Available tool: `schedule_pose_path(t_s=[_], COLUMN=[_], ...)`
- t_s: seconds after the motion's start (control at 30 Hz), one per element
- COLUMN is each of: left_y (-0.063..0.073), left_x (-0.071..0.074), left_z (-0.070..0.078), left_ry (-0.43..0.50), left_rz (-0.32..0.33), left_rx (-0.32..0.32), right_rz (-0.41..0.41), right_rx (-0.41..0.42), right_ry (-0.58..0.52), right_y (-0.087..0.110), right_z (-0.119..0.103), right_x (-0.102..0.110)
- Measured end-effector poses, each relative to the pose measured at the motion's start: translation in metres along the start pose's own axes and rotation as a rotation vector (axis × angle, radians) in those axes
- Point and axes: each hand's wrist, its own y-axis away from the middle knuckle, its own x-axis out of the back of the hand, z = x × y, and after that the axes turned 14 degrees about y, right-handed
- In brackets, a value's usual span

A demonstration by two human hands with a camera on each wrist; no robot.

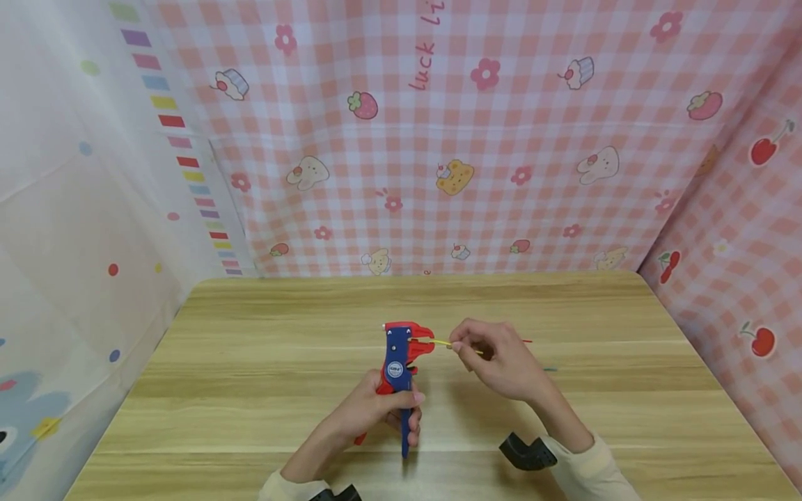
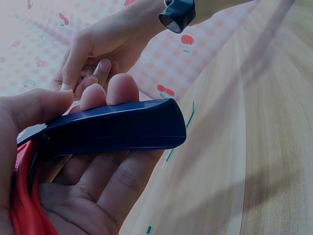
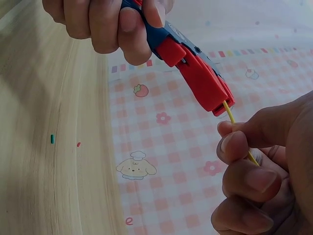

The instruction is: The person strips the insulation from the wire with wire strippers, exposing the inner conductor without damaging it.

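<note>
A red and blue wire stripper stands upright above the table, its jaws facing right. My left hand grips its handles, with the fingers wrapped round the blue one. Between thumb and fingertips my right hand pinches a thin yellow wire. One end of that wire sits in the mouth of the stripper's red jaws; the other end runs back under the right fingers. Whether the jaws bite the wire cannot be told.
On the wooden table a green wire and a red wire lie beyond the right hand. Small green and red scraps lie there too. A checked cloth hangs behind the table.
</note>
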Motion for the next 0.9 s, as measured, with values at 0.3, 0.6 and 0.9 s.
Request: schedule_pose_path(t_s=[0.3, 0.6, 0.9], left_y=[-0.0006, 0.0002, 0.0009], left_x=[-0.0018, -0.0045, -0.0068], left_z=[-0.0034, -0.0029, -0.0068], left_ry=[-0.009, -0.006, -0.005], left_rz=[-0.023, -0.015, 0.029], left_rx=[-0.015, -0.016, -0.042], right_rz=[-0.014, -0.009, 0.007], right_rx=[0.007, 0.012, 0.030], right_ry=[0.003, 0.010, 0.012], right_y=[0.0002, 0.0002, -0.0005], right_z=[-0.0039, -0.0033, -0.0019], right_x=[-0.0010, -0.0022, -0.0036])
